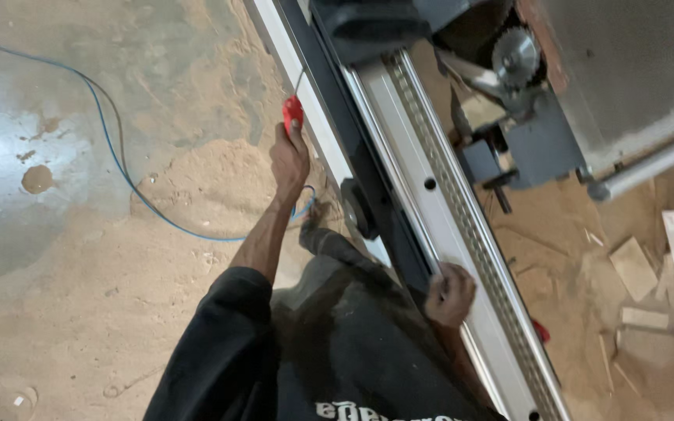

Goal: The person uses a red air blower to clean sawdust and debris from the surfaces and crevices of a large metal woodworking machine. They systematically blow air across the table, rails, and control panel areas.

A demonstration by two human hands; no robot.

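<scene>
Right hand, lower centre of frame, lay on one long pale sliding rail, fingers curled closed over its edge. Left hand, arm stretched toward upper centre, fingers gripped one red handle. One toothed saw blade upper right; one blue cable across sawdust floor.

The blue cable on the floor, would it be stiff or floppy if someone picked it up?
Probably floppy: the blue cable lies in loose curves across the dusty floor. It looks thin, so likely light. Sawdust around it may make it dusty and a bit slippery to hold.
</scene>
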